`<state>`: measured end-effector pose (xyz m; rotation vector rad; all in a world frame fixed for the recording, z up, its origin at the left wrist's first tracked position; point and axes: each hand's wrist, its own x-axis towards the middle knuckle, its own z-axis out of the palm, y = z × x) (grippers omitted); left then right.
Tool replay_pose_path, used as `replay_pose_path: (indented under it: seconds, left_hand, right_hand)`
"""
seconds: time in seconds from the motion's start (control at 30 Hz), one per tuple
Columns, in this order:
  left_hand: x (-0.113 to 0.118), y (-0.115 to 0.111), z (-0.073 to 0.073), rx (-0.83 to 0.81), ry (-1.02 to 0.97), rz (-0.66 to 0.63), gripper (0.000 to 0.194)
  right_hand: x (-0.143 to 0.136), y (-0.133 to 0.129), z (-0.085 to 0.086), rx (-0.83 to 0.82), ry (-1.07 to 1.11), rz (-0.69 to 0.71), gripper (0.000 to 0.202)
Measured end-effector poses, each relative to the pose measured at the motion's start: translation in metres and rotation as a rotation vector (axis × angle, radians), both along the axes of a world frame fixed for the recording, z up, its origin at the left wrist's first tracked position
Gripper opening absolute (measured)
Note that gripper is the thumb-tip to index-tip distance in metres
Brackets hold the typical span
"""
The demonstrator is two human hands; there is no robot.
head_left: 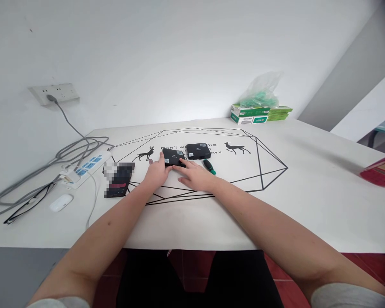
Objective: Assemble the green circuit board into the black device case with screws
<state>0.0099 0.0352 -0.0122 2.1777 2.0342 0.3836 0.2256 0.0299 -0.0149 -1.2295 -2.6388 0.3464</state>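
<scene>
A flat black box (173,158) with rounded corners, like a small TV set-top box, lies on the printed white tabletop. My left hand (157,172) grips its left side, the thumb at the near edge. At its near right corner, the fingers of my right hand (194,174) rest on it and hold that side. A second, similar black box (198,151) with small stickers lies just behind and to the right, untouched. Close to my right hand is a black-and-green tool handle (209,166), perhaps a screwdriver; its tip is not visible.
To the left lie a phone (119,182), a white power strip (90,168), grey cables (22,186), glasses (30,203) and a white mouse (61,202). Green-and-white boxes (250,114) under a plastic bag (261,92) stand at the back. A red package (380,171) sits at the right.
</scene>
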Motion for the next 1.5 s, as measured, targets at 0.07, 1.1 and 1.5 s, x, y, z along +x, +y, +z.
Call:
replay_pose_path:
  seconds: [0.07,1.1,1.5]
  left_hand:
    - [0.000,0.003,-0.003,-0.009,0.081,-0.015,0.069]
    - [-0.015,0.026,-0.033,-0.004,-0.017,0.001,0.053]
    - [-0.020,0.023,-0.025,-0.017,-0.027,-0.024,0.057]
  right_hand:
    - [0.000,0.001,0.000,-0.012,-0.038,-0.046,0.061]
    - [-0.014,0.035,-0.011,0.159,-0.051,-0.500,0.068]
    - [0.007,0.057,-0.001,0.012,0.029,-0.848,0.078]
